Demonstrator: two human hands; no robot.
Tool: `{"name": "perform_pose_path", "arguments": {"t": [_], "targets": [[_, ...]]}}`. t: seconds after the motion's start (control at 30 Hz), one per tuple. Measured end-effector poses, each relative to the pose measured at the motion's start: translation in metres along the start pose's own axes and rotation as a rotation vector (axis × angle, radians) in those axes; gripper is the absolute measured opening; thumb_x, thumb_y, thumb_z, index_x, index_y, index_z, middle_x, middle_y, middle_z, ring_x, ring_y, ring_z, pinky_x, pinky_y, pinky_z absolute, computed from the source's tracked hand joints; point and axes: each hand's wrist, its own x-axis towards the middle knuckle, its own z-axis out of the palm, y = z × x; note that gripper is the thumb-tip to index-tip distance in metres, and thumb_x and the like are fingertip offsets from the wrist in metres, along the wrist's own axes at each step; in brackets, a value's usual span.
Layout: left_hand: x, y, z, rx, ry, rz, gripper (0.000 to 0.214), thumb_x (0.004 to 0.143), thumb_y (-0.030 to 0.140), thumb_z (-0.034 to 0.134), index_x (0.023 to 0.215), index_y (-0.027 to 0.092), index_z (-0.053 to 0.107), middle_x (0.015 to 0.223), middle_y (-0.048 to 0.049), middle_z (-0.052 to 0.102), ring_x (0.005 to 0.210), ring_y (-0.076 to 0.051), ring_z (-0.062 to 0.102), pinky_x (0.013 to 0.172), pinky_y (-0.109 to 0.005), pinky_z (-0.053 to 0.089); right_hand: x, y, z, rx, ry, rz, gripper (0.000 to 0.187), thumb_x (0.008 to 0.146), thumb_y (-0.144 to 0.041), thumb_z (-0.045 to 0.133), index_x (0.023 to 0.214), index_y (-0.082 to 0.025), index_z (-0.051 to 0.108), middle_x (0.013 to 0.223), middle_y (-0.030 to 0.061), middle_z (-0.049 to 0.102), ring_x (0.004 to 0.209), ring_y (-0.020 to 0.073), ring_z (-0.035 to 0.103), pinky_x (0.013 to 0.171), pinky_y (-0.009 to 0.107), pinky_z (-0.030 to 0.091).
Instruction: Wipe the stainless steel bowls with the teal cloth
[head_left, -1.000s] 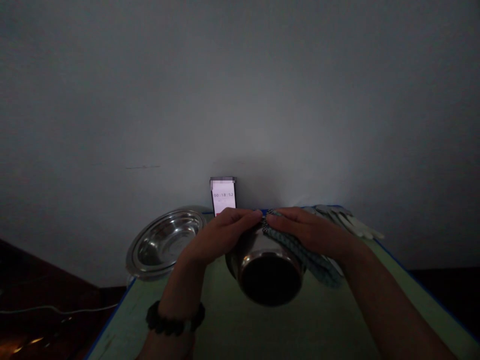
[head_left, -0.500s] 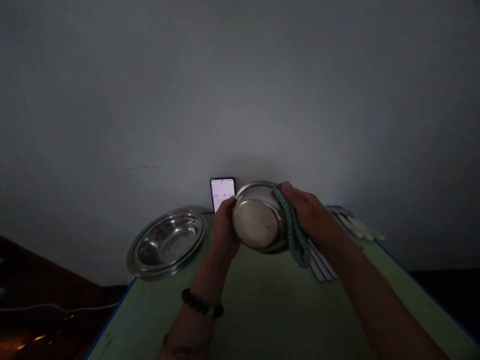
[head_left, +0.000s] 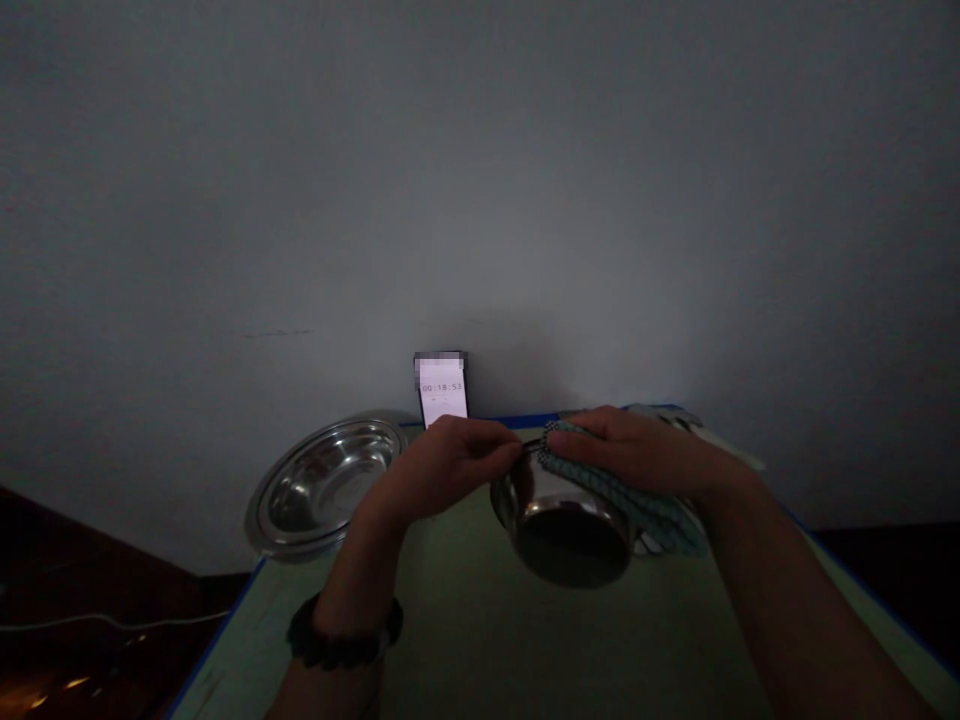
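A shiny metal bowl (head_left: 551,495) is held tilted above the table, its dark base turned towards me. My left hand (head_left: 457,455) pinches the bowl's rim at its upper left, fingers closed. My right hand (head_left: 637,450) is closed over a grey-green cloth (head_left: 637,500) and presses it against the bowl's upper right side. The cloth hangs down to the right of the bowl. The inside of the bowl faces away and is hidden.
Stacked wide metal basins (head_left: 277,500) stand at the table's left edge. A phone (head_left: 444,385) showing a timer leans against the wall (head_left: 480,200). Flat, pale items (head_left: 735,450), partly hidden, lie behind my right hand on the green table (head_left: 465,620).
The bowl has come lower and to the right, and its base has tipped downwards. My left hand has shifted from the bowl's side to the top of its rim.
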Motion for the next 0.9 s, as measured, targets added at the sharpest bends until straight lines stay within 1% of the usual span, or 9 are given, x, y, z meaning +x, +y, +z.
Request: {"name": "perform_pose_path", "arguments": {"t": [0.13,0.2,0.3,0.4,0.5,0.63,0.77,0.83,0.9], "targets": [[-0.008,0.01,-0.009,0.122,0.081,0.013,0.022,0.08,0.024,0.054,0.067,0.018,0.072,0.051,0.0019,0.055,0.047,-0.01,0.045,0.047,-0.02,0.032,-0.004,-0.003,-0.001,0.054,-0.03,-0.022,0.039,0.088,-0.053,0.045,0.089,-0.021,0.067,0.086,0.0012,0.068,0.079,0.0164,0.06,0.069,0.025,0.045],[-0.01,0.012,-0.01,0.134,0.07,-0.009,0.021,0.079,0.023,0.054,0.071,0.017,0.073,0.053,0.0014,0.058,0.048,-0.01,0.046,0.047,-0.02,0.032,-0.005,-0.003,-0.001,0.095,-0.027,-0.032,0.038,0.089,-0.052,0.045,0.091,-0.021,0.067,0.088,0.001,0.068,0.079,0.0158,0.061,0.071,0.025,0.046],[-0.01,0.014,-0.01,0.141,0.003,-0.042,0.02,0.078,0.024,0.054,0.077,0.017,0.072,0.058,0.0004,0.062,0.051,-0.011,0.05,0.048,-0.02,0.034,-0.006,-0.004,-0.001,0.11,-0.028,-0.035,0.038,0.088,-0.052,0.046,0.089,-0.02,0.066,0.083,0.0008,0.067,0.074,0.0145,0.059,0.066,0.024,0.046],[-0.008,0.019,-0.011,0.153,-0.041,-0.055,0.024,0.081,0.028,0.051,0.07,0.016,0.069,0.057,0.0006,0.06,0.052,-0.01,0.05,0.05,-0.02,0.035,-0.005,-0.006,-0.001,0.102,-0.043,-0.039,0.038,0.088,-0.052,0.048,0.088,-0.019,0.065,0.082,0.0014,0.066,0.072,0.0139,0.057,0.063,0.023,0.045],[-0.007,0.025,-0.011,0.143,-0.022,-0.042,0.028,0.083,0.029,0.048,0.067,0.014,0.066,0.057,0.0008,0.059,0.053,-0.01,0.049,0.051,-0.02,0.036,-0.003,-0.008,0.0,0.087,-0.041,-0.047,0.04,0.088,-0.054,0.046,0.089,-0.018,0.065,0.086,0.0027,0.066,0.075,0.0144,0.058,0.066,0.024,0.045],[-0.006,0.027,-0.01,0.187,0.004,-0.022,0.024,0.08,0.024,0.049,0.064,0.014,0.063,0.054,0.0031,0.054,0.051,-0.008,0.044,0.048,-0.019,0.032,-0.001,-0.008,0.001,0.052,-0.043,-0.057,0.041,0.089,-0.054,0.044,0.09,-0.018,0.065,0.084,0.003,0.066,0.072,0.0147,0.057,0.064,0.025,0.043],[-0.006,0.025,-0.01,0.235,-0.049,-0.031,0.022,0.076,0.02,0.047,0.061,0.015,0.062,0.049,0.0048,0.048,0.047,-0.007,0.039,0.045,-0.02,0.028,-0.001,-0.009,0.001,0.086,-0.03,-0.047,0.042,0.087,-0.055,0.045,0.082,-0.019,0.065,0.076,0.002,0.064,0.066,0.014,0.054,0.06,0.025,0.042],[-0.007,0.024,-0.01,0.224,-0.096,-0.041,0.022,0.076,0.021,0.048,0.064,0.015,0.065,0.05,0.0046,0.05,0.047,-0.007,0.04,0.045,-0.02,0.028,-0.002,-0.01,0.001,0.082,0.006,-0.039,0.041,0.086,-0.055,0.047,0.076,-0.019,0.065,0.07,0.0014,0.062,0.063,0.0137,0.053,0.056,0.025,0.041],[-0.008,0.023,-0.011,0.201,-0.15,-0.045,0.023,0.077,0.023,0.048,0.072,0.016,0.069,0.055,0.0034,0.056,0.05,-0.009,0.044,0.047,-0.02,0.03,-0.003,-0.011,0.001,0.069,0.046,-0.042,0.041,0.085,-0.054,0.05,0.07,-0.019,0.066,0.066,0.0012,0.06,0.06,0.0135,0.051,0.054,0.026,0.039]]}}
